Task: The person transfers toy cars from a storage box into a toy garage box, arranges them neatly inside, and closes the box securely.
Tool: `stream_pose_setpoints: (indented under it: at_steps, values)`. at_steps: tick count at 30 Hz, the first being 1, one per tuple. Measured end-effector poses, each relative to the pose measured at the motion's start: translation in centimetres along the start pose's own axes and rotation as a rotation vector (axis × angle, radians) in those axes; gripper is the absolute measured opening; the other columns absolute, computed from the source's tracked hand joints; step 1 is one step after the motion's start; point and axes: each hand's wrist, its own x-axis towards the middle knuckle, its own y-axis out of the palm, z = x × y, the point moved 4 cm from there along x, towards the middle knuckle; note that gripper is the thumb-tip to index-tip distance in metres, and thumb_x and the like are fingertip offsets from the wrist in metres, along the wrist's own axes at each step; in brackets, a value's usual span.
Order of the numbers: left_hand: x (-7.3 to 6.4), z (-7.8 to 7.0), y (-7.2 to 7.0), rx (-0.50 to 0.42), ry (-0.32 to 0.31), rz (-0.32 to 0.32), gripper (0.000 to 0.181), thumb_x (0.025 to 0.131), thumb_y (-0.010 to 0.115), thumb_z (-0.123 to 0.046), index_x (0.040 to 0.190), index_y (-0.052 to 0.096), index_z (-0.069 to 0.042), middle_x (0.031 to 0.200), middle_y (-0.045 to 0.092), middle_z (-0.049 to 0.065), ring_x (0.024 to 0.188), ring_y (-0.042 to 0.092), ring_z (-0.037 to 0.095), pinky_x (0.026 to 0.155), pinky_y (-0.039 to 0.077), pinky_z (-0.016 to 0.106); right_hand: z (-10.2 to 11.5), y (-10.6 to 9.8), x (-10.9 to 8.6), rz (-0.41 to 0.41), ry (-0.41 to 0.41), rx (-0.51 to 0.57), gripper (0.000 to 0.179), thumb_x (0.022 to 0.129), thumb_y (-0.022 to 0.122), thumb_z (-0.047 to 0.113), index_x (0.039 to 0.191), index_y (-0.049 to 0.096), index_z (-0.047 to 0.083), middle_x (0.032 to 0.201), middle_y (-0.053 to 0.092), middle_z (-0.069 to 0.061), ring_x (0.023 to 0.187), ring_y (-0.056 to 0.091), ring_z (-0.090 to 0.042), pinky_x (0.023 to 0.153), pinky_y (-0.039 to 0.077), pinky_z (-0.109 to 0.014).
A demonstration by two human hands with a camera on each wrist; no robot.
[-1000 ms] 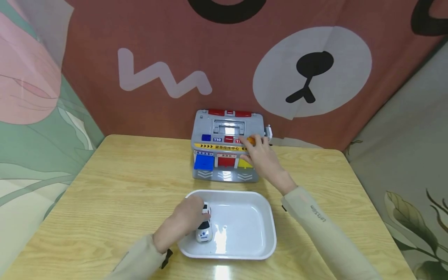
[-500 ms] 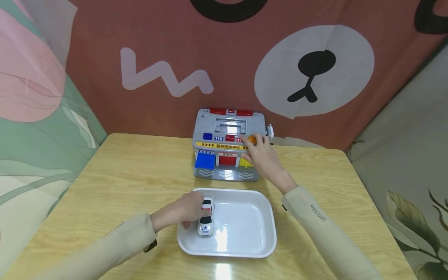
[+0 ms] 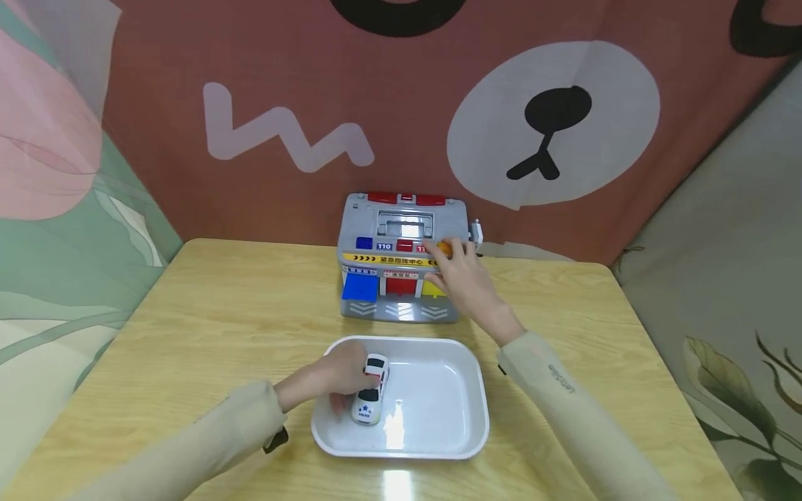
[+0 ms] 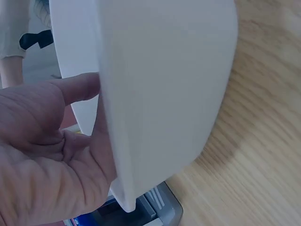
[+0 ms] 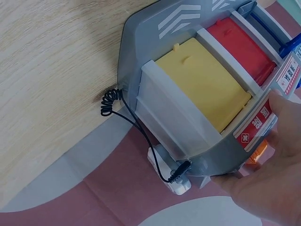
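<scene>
A white toy police car [image 3: 365,408] with black windows is at the left side of the white tray [image 3: 432,451], slightly slanted. My left hand [image 3: 343,369] holds the car from its left, finger across its roof. In the left wrist view the tray wall [image 4: 164,84] hides the car, and the left hand [image 4: 47,141] reaches over the rim. Behind the tray stands a grey toy rescue station [image 3: 360,226]. My right hand [image 3: 466,278] grips its front right top corner, beside an orange button [image 3: 445,248]; the thumb lies on the front label in the right wrist view.
The station's blue door [image 3: 360,287] is swung up; its red door [image 5: 242,49] and yellow door [image 5: 204,82] are down. A white handset [image 5: 169,172] with a coiled black cord [image 5: 111,101] hangs at its side. A printed curtain [image 3: 282,56] hangs behind the table.
The left forearm has swung round, and the toy car has shifted slightly right within the tray and slanted. My right hand stays on the station's corner.
</scene>
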Motion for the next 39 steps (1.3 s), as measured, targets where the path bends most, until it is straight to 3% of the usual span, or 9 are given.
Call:
stream_pose_setpoints:
  at_steps: [15,19,26,29,35,39]
  values:
    - [0.3,0.3,0.4,-0.027,-0.002,0.028,0.035,0.086,0.071,-0.026,0.062,0.052,-0.009,0.042,0.053,0.004,0.032,0.053,0.012,0.032,0.04,0.021,0.0,0.4,0.1,0.001,0.015,0.015,0.064,0.094,0.057,0.044,0.15,0.036,0.02,0.138,0.037,-0.022,0.114,0.038,-0.036,0.083,0.053,-0.042]
    - [0.4,0.0,0.5,0.002,0.001,0.041,0.039,0.087,0.07,-0.029,0.059,0.052,-0.009,0.043,0.053,0.004,0.033,0.054,0.012,0.033,0.039,0.02,-0.1,0.4,0.0,-0.005,0.027,0.011,0.064,0.094,0.057,0.045,0.15,0.036,0.021,0.139,0.037,-0.021,0.114,0.038,-0.036,0.084,0.052,-0.042]
    - [0.4,0.3,1.1,-0.066,-0.028,0.067,0.036,0.088,0.07,-0.034,0.069,0.056,-0.008,0.052,0.058,0.006,0.039,0.056,0.015,0.038,0.047,0.027,0.3,0.3,0.0,-0.013,0.002,0.029,0.063,0.094,0.058,0.042,0.149,0.038,0.018,0.136,0.038,-0.022,0.113,0.038,-0.037,0.084,0.052,-0.043]
    - [0.4,0.6,1.3,-0.105,-0.001,0.045,0.032,0.088,0.071,-0.033,0.072,0.058,-0.008,0.056,0.059,0.005,0.042,0.054,0.014,0.04,0.047,0.026,0.5,0.3,0.1,-0.016,-0.009,0.032,0.063,0.094,0.059,0.041,0.149,0.039,0.017,0.135,0.039,-0.022,0.112,0.038,-0.037,0.085,0.051,-0.043]
    - [0.7,0.7,1.0,-0.087,0.105,-0.048,0.043,0.084,0.075,-0.031,0.053,0.05,-0.013,0.045,0.05,-0.006,0.041,0.046,0.007,0.041,0.034,0.019,0.3,0.2,0.1,-0.014,0.02,0.018,0.064,0.093,0.061,0.041,0.149,0.039,0.019,0.137,0.038,-0.022,0.115,0.038,-0.036,0.087,0.051,-0.043]
    - [0.8,0.5,0.8,-0.131,0.11,-0.034,0.043,0.082,0.077,-0.029,0.053,0.049,-0.014,0.046,0.052,-0.007,0.043,0.048,0.006,0.042,0.035,0.018,0.2,0.2,0.1,-0.011,0.023,0.011,0.064,0.093,0.06,0.043,0.149,0.039,0.02,0.137,0.038,-0.021,0.115,0.037,-0.036,0.087,0.051,-0.043]
